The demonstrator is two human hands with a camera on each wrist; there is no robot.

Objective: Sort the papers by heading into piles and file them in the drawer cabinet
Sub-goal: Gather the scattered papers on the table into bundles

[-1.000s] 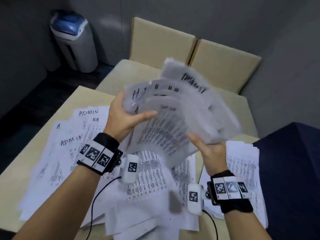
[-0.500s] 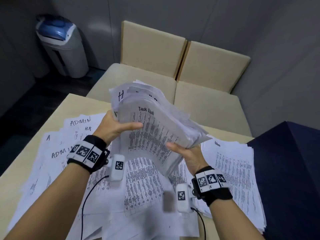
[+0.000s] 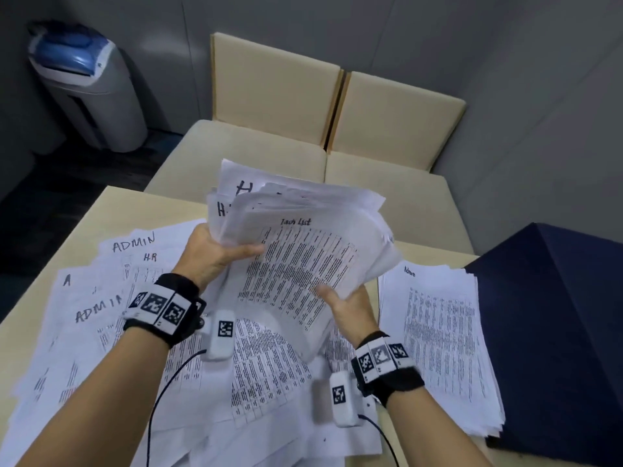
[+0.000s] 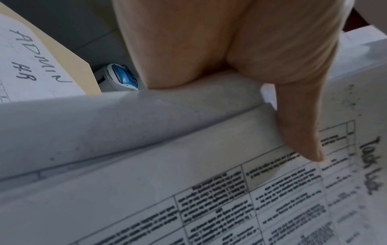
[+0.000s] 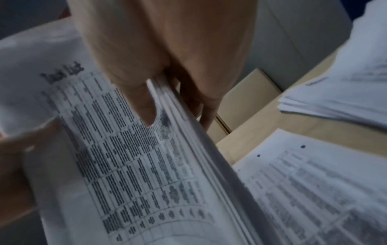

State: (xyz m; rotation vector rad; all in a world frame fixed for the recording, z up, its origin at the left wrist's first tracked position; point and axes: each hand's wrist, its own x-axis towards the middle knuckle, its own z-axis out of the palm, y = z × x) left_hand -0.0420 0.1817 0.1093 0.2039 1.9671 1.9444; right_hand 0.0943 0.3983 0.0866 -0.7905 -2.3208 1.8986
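Above the table [image 3: 40,335], a curling white stack [image 3: 303,251] is gripped by both hands: left hand [image 3: 215,254] at nine o'clock, right hand [image 3: 350,308] at five, thumbs on the printed top sheet.

Beyond the hands, a beige sofa [image 3: 337,153] stands against grey walls [image 3: 371,35]. Far left of them, a grey bin [image 3: 91,92] with blue lid sits on dark floor [image 3: 50,203].

Office corner, grey partition walls [image 3: 505,79], beige seating [image 3: 387,183], lidded bin [image 3: 87,92], paper-strewn desk [image 3: 111,203]
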